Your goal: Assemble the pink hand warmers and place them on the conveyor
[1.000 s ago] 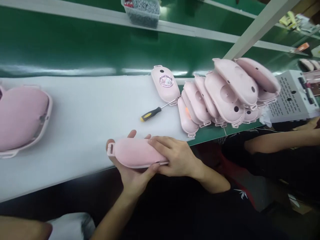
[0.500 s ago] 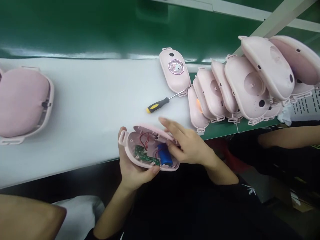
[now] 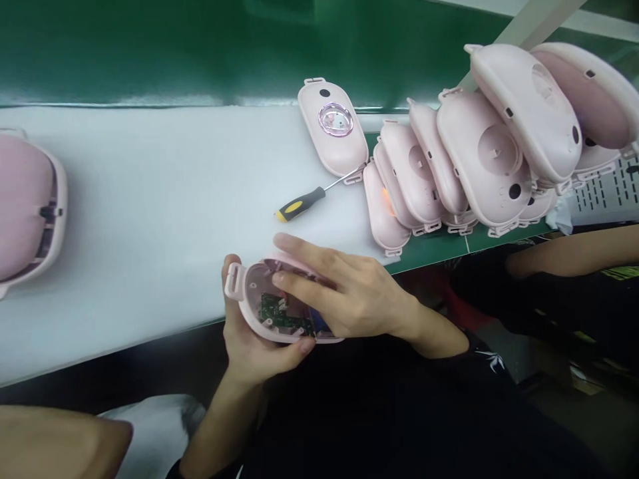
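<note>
My left hand (image 3: 254, 346) cradles a pink oval shell (image 3: 249, 299) from below at the near edge of the white table (image 3: 150, 199), its open inside turned up. A green circuit board (image 3: 272, 309) shows inside it. My right hand (image 3: 344, 293) lies over the shell with fingers spread, fingertips reaching into it and hiding the blue battery. A screwdriver (image 3: 304, 201) with a black and yellow handle lies on the table just beyond my hands.
A closed pink unit (image 3: 333, 133) with a round window lies behind the screwdriver. Several pink shells (image 3: 479, 153) lean in a stack at the right. Another pink shell (image 3: 27, 206) sits at the far left. Another person's arm (image 3: 574, 256) rests at the right. A green conveyor belt (image 3: 150, 53) runs behind.
The shell was turned over from its smooth back to its open inside. My right hand then moved left over it, covering the blue battery.
</note>
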Demonstrator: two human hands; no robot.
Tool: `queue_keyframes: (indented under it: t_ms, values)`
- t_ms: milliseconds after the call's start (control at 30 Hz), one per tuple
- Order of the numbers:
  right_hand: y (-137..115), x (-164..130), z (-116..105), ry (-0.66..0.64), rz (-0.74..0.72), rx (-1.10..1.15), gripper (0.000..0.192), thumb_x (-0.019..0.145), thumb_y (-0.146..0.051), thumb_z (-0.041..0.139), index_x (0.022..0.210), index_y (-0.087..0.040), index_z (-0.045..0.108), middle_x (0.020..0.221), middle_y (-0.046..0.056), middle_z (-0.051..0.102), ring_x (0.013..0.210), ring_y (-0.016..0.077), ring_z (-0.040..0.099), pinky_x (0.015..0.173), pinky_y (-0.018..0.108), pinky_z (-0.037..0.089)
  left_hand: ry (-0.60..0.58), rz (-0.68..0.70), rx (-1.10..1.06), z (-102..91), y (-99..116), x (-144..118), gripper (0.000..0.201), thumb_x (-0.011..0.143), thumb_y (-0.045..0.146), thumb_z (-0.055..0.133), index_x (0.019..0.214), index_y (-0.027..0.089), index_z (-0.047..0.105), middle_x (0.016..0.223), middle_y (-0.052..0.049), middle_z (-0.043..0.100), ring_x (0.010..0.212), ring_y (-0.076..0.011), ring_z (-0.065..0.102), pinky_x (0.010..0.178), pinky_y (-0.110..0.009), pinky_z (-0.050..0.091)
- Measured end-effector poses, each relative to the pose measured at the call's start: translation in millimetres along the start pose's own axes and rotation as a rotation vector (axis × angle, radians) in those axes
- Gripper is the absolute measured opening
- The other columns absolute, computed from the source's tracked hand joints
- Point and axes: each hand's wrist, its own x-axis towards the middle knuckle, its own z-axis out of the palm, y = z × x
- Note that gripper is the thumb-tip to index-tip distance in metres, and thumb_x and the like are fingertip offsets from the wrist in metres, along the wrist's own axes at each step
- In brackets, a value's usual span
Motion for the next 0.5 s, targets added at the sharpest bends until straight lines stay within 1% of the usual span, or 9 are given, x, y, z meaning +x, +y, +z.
queue_keyframes:
  t_ms: [67,133,200,233,300,367,433,500]
  values:
    - [-0.5,-4.2,0.9,0.074,-0.001,0.054,0.038,0.112,-0.026,0.065,0.146,-0.009,0.066,0.163,0.020,0.068,0.148,0.0202,0.069,0.116,0.029,0.065,-0.022,-0.001,-0.021,1.1,2.5,1.9,0.105,0.076,0.054,0.103,0.168,0.042,0.054,0.165,-0.001,0.055,0.138,-0.0243,0.069,0.124,-0.033,0.058]
    - [-3.1,-7.8,2.9,0.095,0.009,0.075,0.043,0.113,-0.029,0.065,0.151,-0.008,0.061,0.161,0.020,0.069,0.152,0.0219,0.068,0.122,0.032,0.063,-0.034,0.022,-0.016,0.9,2.3,0.6,0.106,0.076,0.054,0.104,0.169,0.043,0.053,0.171,0.000,0.052,0.143,-0.0248,0.068,0.126,-0.032,0.056]
    - [-6.4,-9.8,4.8,0.102,0.021,0.093,0.042,0.113,-0.027,0.063,0.150,-0.006,0.061,0.159,0.021,0.071,0.153,0.0236,0.068,0.127,0.034,0.060,-0.058,0.029,-0.005,-0.6,0.2,-2.8,0.113,0.078,0.052,0.104,0.174,0.043,0.046,0.180,-0.001,0.045,0.153,-0.0262,0.064,0.131,-0.035,0.053]
    - [-7.9,-10.1,5.4,0.108,0.029,0.106,0.040,0.113,-0.024,0.062,0.149,-0.005,0.062,0.157,0.020,0.072,0.152,0.0236,0.068,0.128,0.034,0.060,-0.080,0.019,-0.016,-1.5,-0.8,-4.6,0.117,0.079,0.049,0.104,0.177,0.044,0.040,0.182,-0.002,0.045,0.157,-0.0254,0.060,0.133,-0.035,0.050]
    - [-9.6,-10.0,6.0,0.124,0.042,0.132,0.034,0.114,-0.019,0.059,0.145,-0.006,0.065,0.153,0.018,0.076,0.150,0.0226,0.070,0.128,0.033,0.060,-0.130,-0.014,-0.061,-2.8,-1.4,-7.1,0.123,0.080,0.040,0.104,0.180,0.043,0.032,0.177,-0.003,0.053,0.161,-0.0222,0.058,0.134,-0.033,0.048]
    - [-9.6,-9.7,6.0,0.168,0.041,0.158,0.031,0.115,-0.017,0.056,0.142,-0.008,0.067,0.148,0.014,0.079,0.148,0.0201,0.072,0.125,0.030,0.062,-0.163,-0.035,-0.101,-2.6,0.0,-7.8,0.126,0.079,0.032,0.105,0.180,0.043,0.030,0.171,-0.003,0.060,0.159,-0.0199,0.059,0.133,-0.030,0.048]
    - [-9.1,-9.9,6.4,0.203,0.040,0.182,0.030,0.115,-0.017,0.055,0.141,-0.009,0.068,0.146,0.014,0.080,0.149,0.0184,0.071,0.124,0.029,0.063,-0.174,-0.023,-0.117,-1.2,2.3,-7.2,0.126,0.078,0.028,0.106,0.179,0.044,0.032,0.171,-0.002,0.060,0.158,-0.0190,0.059,0.131,-0.028,0.049]
    - [-9.6,-10.6,8.0,0.237,0.042,0.200,0.030,0.114,-0.016,0.057,0.141,-0.008,0.068,0.146,0.015,0.080,0.150,0.0188,0.070,0.125,0.030,0.063,-0.188,-0.025,-0.133,1.0,3.8,-6.1,0.127,0.078,0.027,0.106,0.179,0.045,0.031,0.173,-0.001,0.059,0.159,-0.0184,0.058,0.131,-0.026,0.049]
